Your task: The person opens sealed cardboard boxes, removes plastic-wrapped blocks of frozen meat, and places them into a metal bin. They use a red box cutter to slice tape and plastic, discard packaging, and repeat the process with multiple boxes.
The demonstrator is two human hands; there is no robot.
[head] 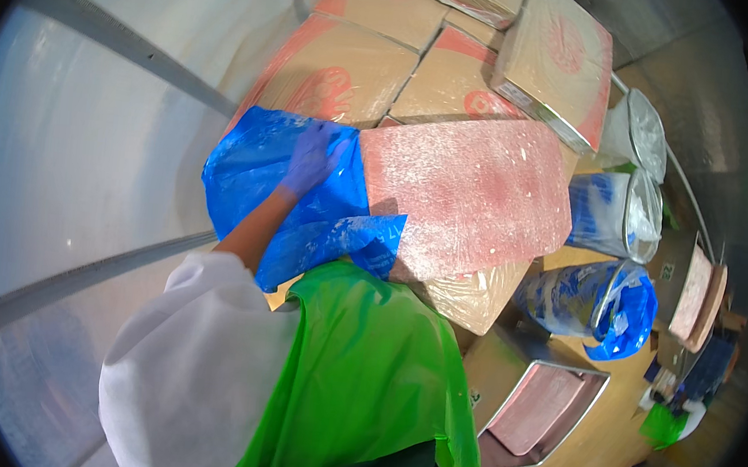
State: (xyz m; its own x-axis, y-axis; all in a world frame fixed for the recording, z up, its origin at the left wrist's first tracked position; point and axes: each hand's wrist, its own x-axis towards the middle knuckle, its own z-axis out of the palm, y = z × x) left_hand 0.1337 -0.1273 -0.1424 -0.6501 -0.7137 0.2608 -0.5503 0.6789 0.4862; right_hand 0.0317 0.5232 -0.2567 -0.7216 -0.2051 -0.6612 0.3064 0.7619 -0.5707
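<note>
A large frosty pink block point(468, 188), which looks like frozen meat, lies on a plastic-wrapped cardboard box before me. Blue plastic sheeting point(247, 156) is bunched at the block's left side, and a printed flap of it folds over the near left corner. My left hand point(310, 158), in a thin purple glove, grips the sheeting close to the block's left edge; its fingertips are partly lost in the folds. My right hand is out of view.
Cartons point(355, 65) wrapped in film lie behind the block, with another box point(556, 62) on top. To the right are a metal bin point(568, 297) lined with blue plastic and a metal tub point(593, 393) holding a pink block. A person in a green apron point(664, 426) stands farther off.
</note>
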